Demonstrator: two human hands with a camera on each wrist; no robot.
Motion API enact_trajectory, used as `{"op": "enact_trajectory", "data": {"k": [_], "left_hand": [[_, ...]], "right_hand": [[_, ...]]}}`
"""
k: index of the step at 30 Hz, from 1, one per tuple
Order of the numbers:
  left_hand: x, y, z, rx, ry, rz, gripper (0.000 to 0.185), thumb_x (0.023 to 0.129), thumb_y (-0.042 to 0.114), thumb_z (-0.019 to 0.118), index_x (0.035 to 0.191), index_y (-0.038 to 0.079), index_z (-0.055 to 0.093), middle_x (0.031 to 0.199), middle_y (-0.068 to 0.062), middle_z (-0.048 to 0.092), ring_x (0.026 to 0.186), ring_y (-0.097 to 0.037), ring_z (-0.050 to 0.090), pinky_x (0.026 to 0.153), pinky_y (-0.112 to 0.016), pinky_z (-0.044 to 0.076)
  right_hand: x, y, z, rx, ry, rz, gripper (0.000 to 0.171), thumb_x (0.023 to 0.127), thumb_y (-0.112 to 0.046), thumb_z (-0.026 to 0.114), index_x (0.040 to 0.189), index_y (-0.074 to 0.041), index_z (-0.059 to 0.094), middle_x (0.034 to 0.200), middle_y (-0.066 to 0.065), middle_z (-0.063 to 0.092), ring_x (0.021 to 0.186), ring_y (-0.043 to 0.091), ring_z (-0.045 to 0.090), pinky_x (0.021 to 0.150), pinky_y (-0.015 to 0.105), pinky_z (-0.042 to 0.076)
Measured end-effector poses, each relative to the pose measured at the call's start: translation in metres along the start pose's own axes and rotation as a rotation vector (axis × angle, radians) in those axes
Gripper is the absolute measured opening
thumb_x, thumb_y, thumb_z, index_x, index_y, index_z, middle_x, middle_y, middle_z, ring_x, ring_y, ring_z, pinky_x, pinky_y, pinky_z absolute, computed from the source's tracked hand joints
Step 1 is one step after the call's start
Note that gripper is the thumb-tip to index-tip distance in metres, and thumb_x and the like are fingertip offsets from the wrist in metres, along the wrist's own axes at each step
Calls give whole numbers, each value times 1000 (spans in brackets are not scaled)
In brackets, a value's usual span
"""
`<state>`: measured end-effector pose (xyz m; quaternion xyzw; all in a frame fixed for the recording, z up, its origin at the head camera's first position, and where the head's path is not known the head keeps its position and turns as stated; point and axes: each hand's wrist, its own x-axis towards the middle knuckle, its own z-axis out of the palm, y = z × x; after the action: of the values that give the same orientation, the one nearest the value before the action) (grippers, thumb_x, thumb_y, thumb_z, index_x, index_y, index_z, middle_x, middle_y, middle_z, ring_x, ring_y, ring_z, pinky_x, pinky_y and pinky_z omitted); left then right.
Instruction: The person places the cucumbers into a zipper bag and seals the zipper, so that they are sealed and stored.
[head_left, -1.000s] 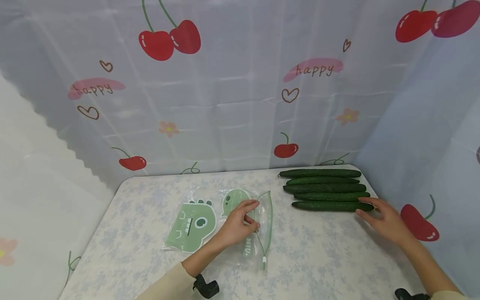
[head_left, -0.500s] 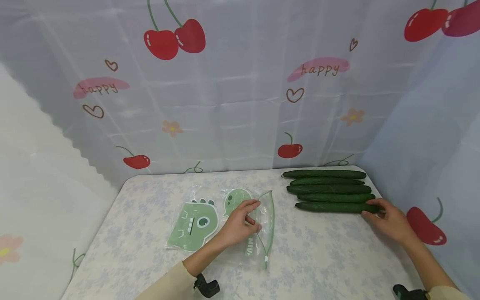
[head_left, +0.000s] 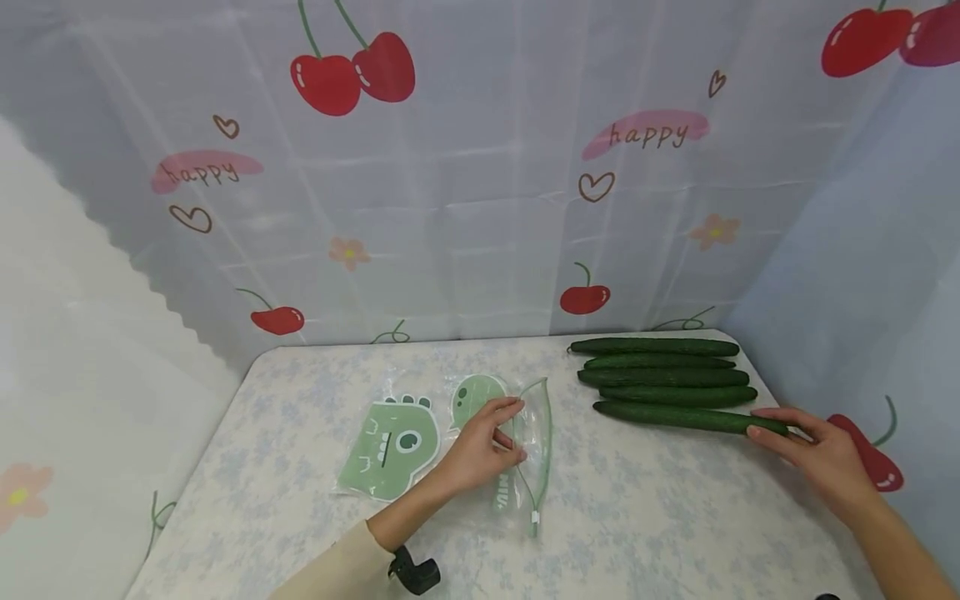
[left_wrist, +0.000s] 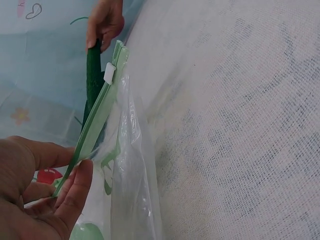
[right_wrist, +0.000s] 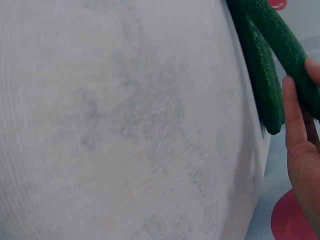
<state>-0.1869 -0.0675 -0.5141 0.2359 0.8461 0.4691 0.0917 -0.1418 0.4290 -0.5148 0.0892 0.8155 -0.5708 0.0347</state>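
Observation:
My left hand pinches the green zip edge of a clear slider bag, holding its mouth raised and parted. A white slider sits near one end of that edge. The bag lies toward the left with green cartoon dinosaur prints. On the right, my right hand grips the right end of the nearest cucumber between thumb and fingers. That cucumber is slanted, its right end nearer me than its left. In the right wrist view the gripped cucumber crosses over another cucumber.
Several more cucumbers lie side by side behind the gripped one, at the table's back right corner. The table has a pale blue floral cloth. Behind it and to the right hang cherry-printed curtains.
My right hand has closed on the nearest cucumber's right end and drawn it right and toward me, out of line with the others. My left hand keeps holding the bag's edge.

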Motion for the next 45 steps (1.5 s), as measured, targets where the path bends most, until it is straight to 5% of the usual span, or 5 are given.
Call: {"op": "enact_trajectory", "data": {"k": [4, 6, 18, 31, 45], "left_hand": [[0, -1, 2, 1, -23, 12, 73, 85, 9, 75, 150, 12, 42, 157, -9, 37, 84, -7, 68, 74, -14, 56], [0, -2, 3, 5, -29, 18, 73, 85, 10, 75, 150, 10, 42, 157, -9, 37, 83, -6, 67, 74, -14, 56], [1, -5, 5, 37, 1, 28, 73, 85, 13, 76, 150, 15, 43, 156, -7, 38, 81, -1, 65, 74, -13, 56], [1, -4, 4, -6, 44, 44, 72, 85, 13, 76, 149, 16, 44, 156, -7, 38, 79, -1, 63, 73, -15, 57], [-3, 3, 5, -44, 29, 50, 71, 87, 14, 75, 150, 16, 42, 158, -6, 36, 79, -1, 61, 72, -16, 57]], "right_hand": [[-7, -2, 0, 406, -101, -27, 33, 94, 0, 62, 126, -8, 66, 122, -15, 57, 92, 7, 74, 81, 25, 60], [-10, -1, 0, 485, -143, -59, 33, 95, 5, 58, 124, -6, 67, 121, -12, 58, 92, 11, 75, 82, 27, 60], [-16, -8, 11, 631, -144, -183, 39, 94, 14, 51, 127, -2, 65, 129, -7, 54, 95, 14, 74, 84, 31, 60], [-4, -18, 52, 785, -393, -323, 46, 96, 20, 35, 129, 1, 61, 124, 3, 54, 105, 15, 68, 92, 36, 56], [21, -28, 114, 616, -335, -321, 36, 92, 16, 52, 120, -3, 66, 121, -1, 56, 104, 12, 67, 90, 34, 58]]}}
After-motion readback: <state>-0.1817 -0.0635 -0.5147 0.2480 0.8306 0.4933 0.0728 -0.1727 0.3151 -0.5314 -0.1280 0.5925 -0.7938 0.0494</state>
